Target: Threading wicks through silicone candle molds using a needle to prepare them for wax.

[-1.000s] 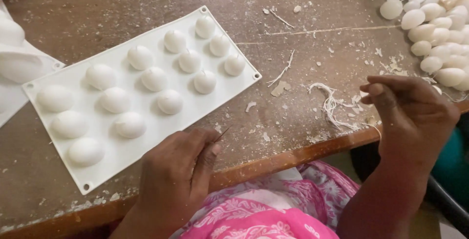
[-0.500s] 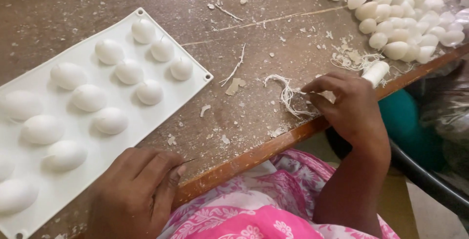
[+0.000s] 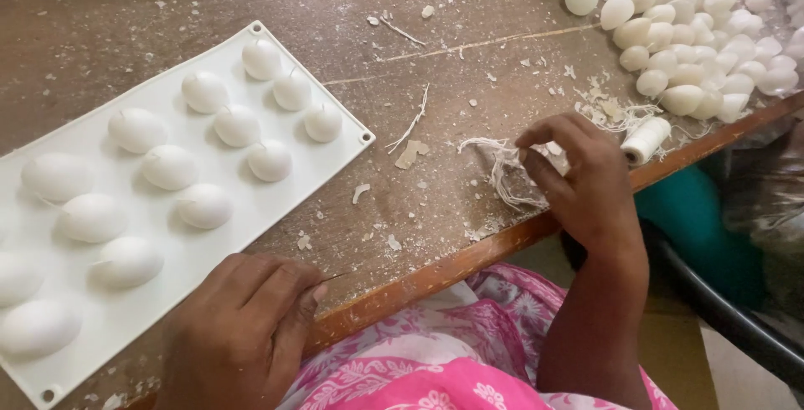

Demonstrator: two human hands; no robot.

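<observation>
My right hand [image 3: 578, 180] pinches the white thread bundle [image 3: 502, 171] lying leftward; my left hand [image 3: 251, 326] apparently clamps a thin needle [image 3: 333, 277], pointing right.

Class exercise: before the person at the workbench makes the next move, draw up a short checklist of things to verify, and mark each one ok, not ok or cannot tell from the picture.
1. Right hand has hold of the bundle of cut white strings: ok, fingers are on it.
2. Left hand has the thin needle-like tool pinched: ok.
3. White mould tray lies flat on the table: ok.
4. All egg shapes have a string: cannot tell.
5. Thread spool is safe from rolling off: not ok, it lies at the edge.
6. Work area free of scraps: not ok.
</observation>
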